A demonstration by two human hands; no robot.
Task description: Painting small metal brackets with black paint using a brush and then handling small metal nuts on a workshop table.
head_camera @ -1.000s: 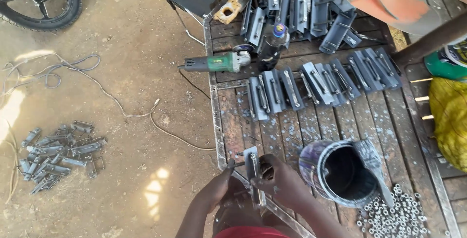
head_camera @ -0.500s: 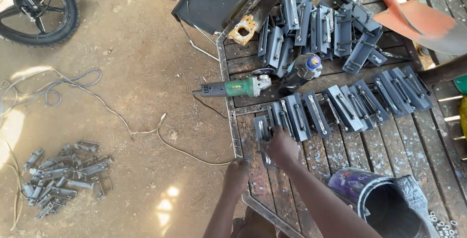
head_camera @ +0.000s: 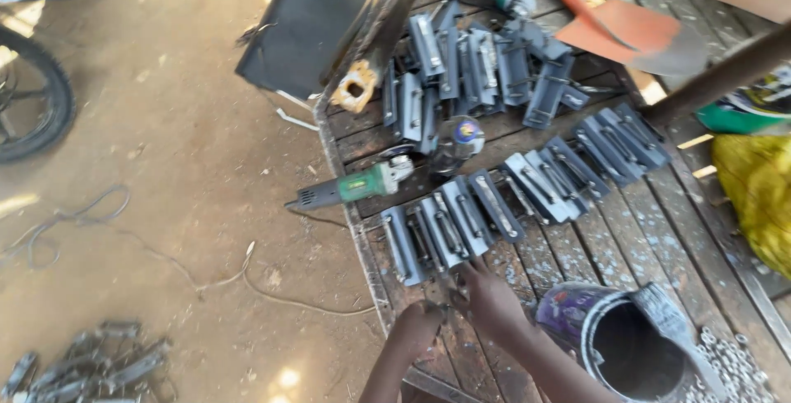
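At the near edge of a weathered wooden slatted table (head_camera: 577,246) with a rusty metal frame, standing on sandy ground, two bare hands meet just below a row of grey metal latch plates (head_camera: 445,230). The right hand (head_camera: 488,297) reaches forward, its fingers touching the near end of the row, as if lining a plate up with its neighbours; whether it grips anything cannot be told, because the fingers blur together. The left hand (head_camera: 420,320) sits just beside it at the table's frame, curled loosely, and it too cannot be judged closed on anything. The plates lie side by side, overlapping like roof tiles, in a slanting line that continues to the right; a second cluster of the same plates (head_camera: 478,65) lies further back, which suggests sorted batches. A green and grey angle grinder (head_camera: 354,187) rests across the table's left edge, its cord trailing onto the ground, near a small round can with a blue and yellow lid (head_camera: 463,135). To the right of the hands stands an open dark paint tin (head_camera: 626,345), with small metal washers (head_camera: 725,370) scattered beside it. An orange-bladed shovel (head_camera: 626,32) lies at the far end, and more metal pieces (head_camera: 99,366) are heaped on the ground.
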